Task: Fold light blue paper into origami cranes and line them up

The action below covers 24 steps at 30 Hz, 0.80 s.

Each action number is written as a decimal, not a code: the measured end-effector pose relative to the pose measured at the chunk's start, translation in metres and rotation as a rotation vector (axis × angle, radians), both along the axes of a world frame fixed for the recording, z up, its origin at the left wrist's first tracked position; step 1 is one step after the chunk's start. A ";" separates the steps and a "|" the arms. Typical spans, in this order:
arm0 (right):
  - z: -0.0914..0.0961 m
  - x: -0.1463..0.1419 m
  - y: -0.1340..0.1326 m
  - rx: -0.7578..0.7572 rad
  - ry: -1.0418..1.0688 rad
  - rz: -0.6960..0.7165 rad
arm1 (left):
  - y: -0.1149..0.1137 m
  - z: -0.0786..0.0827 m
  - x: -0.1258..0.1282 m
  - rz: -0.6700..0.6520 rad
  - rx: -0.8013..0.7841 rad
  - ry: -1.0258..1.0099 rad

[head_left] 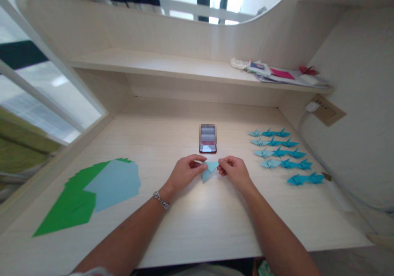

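Note:
A small light blue piece of folded paper (211,167) is held between my two hands just above the middle of the desk. My left hand (187,170) pinches its left side between thumb and fingers. On the opposite side, my right hand (234,170) grips the paper's right corner with closed fingertips. A pointed flap hangs down toward me on the left. Right behind the paper lies a phone (207,138) with its screen lit and partly blurred. Several folded blue paper cranes (281,153) sit in rows to the right.
Fanned green sheets (67,204) and light blue sheets (117,183) lie at the left. A white cable (320,161) runs from the wall socket (328,110) down the right edge. Papers (281,74) rest on the shelf (166,65) above the desk.

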State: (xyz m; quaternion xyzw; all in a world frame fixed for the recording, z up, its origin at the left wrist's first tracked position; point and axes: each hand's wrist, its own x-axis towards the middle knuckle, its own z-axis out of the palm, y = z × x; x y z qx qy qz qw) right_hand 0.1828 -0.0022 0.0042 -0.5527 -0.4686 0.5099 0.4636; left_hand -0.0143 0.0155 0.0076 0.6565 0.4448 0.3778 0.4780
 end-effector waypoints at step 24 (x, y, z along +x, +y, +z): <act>0.004 -0.011 -0.005 0.055 -0.015 0.070 | -0.004 -0.004 0.010 -0.155 -0.190 -0.259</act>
